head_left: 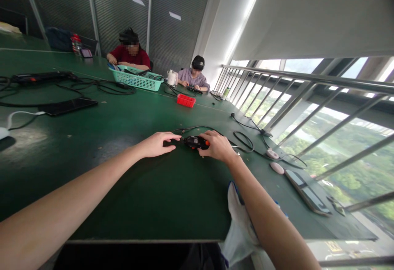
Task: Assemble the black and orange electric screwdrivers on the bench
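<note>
On the green table (pixel 147 204), a small black tool with orange parts (pixel 193 141) lies in front of me. My right hand (pixel 217 145) is closed around its right end, thumb on the near side and fingers over the top. Just left of the tool, my left hand (pixel 158 144) holds nothing; its fingers and thumb are stretched apart, with the fingertips close to the tool's left end. A thin black cord (pixel 215 129) runs behind the tool. My right fingers hide part of the tool, so its exact kind is unclear.
Ahead stand a red tray (pixel 186 100) and a turquoise basket (pixel 138 80). Two people sit across the table. A phone (pixel 72 106) and cables lie left. Right are a tablet-like device (pixel 308 192), more cable and a railing (pixel 295 79). A white glove (pixel 238 216) hangs over the near edge.
</note>
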Demonstrator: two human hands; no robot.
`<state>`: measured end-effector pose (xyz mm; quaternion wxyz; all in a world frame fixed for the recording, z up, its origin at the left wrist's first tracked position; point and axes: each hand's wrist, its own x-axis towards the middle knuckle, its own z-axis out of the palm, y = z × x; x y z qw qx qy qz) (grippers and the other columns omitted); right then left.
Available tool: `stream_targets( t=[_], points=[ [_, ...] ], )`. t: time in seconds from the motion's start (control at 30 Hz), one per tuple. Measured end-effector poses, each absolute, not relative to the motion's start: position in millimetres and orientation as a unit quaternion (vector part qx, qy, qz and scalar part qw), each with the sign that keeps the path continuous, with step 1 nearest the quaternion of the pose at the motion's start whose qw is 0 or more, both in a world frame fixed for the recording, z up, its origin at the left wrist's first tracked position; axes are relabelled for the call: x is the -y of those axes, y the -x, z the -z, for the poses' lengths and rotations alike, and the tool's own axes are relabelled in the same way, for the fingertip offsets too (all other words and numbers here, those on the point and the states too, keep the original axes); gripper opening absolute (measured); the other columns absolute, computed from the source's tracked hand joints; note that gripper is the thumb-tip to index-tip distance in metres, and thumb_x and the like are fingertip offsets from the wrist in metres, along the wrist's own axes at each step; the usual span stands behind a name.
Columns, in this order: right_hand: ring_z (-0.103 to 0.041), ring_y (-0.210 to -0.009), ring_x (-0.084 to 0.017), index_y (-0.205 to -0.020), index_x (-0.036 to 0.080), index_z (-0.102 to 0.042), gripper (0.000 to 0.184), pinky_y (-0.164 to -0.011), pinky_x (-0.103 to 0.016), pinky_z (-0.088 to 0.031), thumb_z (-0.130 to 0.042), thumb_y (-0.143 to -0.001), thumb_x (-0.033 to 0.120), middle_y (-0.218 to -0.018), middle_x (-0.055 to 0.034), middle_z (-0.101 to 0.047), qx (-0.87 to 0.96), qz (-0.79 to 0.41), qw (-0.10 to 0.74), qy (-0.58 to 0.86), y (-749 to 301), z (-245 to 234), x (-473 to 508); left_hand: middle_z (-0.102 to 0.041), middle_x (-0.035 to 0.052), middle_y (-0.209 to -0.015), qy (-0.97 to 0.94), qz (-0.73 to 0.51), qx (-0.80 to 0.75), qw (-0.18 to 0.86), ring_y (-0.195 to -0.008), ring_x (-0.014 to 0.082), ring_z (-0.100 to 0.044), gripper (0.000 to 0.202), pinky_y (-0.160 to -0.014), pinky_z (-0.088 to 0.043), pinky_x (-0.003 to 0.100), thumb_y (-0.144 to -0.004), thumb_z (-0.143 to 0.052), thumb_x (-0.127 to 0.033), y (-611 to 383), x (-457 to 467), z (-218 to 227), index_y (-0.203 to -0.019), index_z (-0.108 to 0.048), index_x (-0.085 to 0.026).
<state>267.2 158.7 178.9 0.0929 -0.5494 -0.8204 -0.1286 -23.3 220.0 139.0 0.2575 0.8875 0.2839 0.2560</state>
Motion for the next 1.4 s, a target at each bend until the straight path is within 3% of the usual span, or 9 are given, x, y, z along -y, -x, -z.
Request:
stream_targets(
  t=[0.3,0.67,0.87,1.03,1.13,1.3,1.4],
  points=[
    [-0.068,-0.093,-0.031,-0.107,0.020,-0.071,0.055,-0.072,-0.034,-0.045,-0.064,-0.075,0.064,-0.097,-0.0125,-0.072,0.614,0.097,0.014,0.783,-343,-183,-160,-0.059,0.0049,-0.142,-0.886,-0.221,-0.317,0.257,-0.118,0.0292,-0.062,0.048,-0.097,-0.052,0.041,-0.091,-0.058,-0.049,24,-216,-141,-0.136,-0.062,-0.031],
    [-0.067,-0.092,-0.031,-0.107,0.024,-0.074,0.055,-0.072,-0.035,-0.045,-0.053,-0.081,0.067,-0.096,-0.0117,-0.072,0.626,0.081,0.006,0.775,-350,-185,-159,-0.063,0.0054,-0.137,-0.880,-0.233,-0.315,0.271,-0.115,0.0291,-0.063,0.048,-0.096,-0.052,0.040,-0.089,-0.061,-0.052,24,-214,-143,-0.131,-0.066,-0.030],
    [-0.066,-0.091,-0.028,-0.107,0.028,-0.075,0.047,-0.071,-0.032,-0.045,-0.062,-0.078,0.062,-0.095,-0.0087,-0.072,0.639,0.066,-0.007,0.766,-348,-189,-159,-0.063,0.0040,-0.137,-0.886,-0.229,-0.312,0.256,-0.115,0.0278,-0.062,0.045,-0.097,-0.051,0.038,-0.090,-0.059,-0.051,24,-213,-144,-0.130,-0.066,-0.031],
    [-0.061,-0.100,-0.030,-0.105,0.026,-0.075,0.047,-0.074,-0.036,-0.048,-0.068,-0.077,0.063,-0.103,-0.0120,-0.067,0.654,0.120,-0.003,0.747,-342,-184,-155,-0.064,0.0052,-0.134,-0.896,-0.223,-0.307,0.231,-0.111,0.0273,-0.063,0.044,-0.096,-0.050,0.038,-0.092,-0.056,-0.051,22,-213,-145,-0.129,-0.067,-0.030],
    [-0.056,-0.105,-0.031,-0.109,0.021,-0.072,0.047,-0.082,-0.040,-0.050,-0.065,-0.082,0.059,-0.109,-0.0139,-0.063,0.674,0.160,0.054,0.720,-341,-179,-155,-0.064,0.0062,-0.134,-0.895,-0.227,-0.304,0.235,-0.112,0.0280,-0.063,0.045,-0.096,-0.050,0.039,-0.092,-0.056,-0.052,22,-213,-144,-0.129,-0.067,-0.029],
    [-0.052,-0.111,-0.028,-0.124,0.011,-0.054,0.033,-0.099,-0.046,-0.044,-0.039,-0.099,0.028,-0.117,-0.0168,-0.060,0.736,0.223,0.278,0.575,-333,-187,-159,-0.064,0.0058,-0.133,-0.899,-0.228,-0.298,0.227,-0.114,0.0275,-0.062,0.043,-0.097,-0.049,0.039,-0.093,-0.056,-0.051,23,-214,-143,-0.129,-0.067,-0.029],
    [-0.057,-0.102,-0.025,-0.122,0.016,-0.050,0.032,-0.094,-0.042,-0.046,-0.041,-0.102,0.039,-0.110,-0.0132,-0.063,0.697,0.228,0.382,0.562,-322,-197,-157,-0.064,0.0060,-0.132,-0.901,-0.223,-0.299,0.221,-0.111,0.0270,-0.063,0.043,-0.095,-0.050,0.038,-0.094,-0.055,-0.050,22,-214,-144,-0.129,-0.067,-0.028]
  ],
)
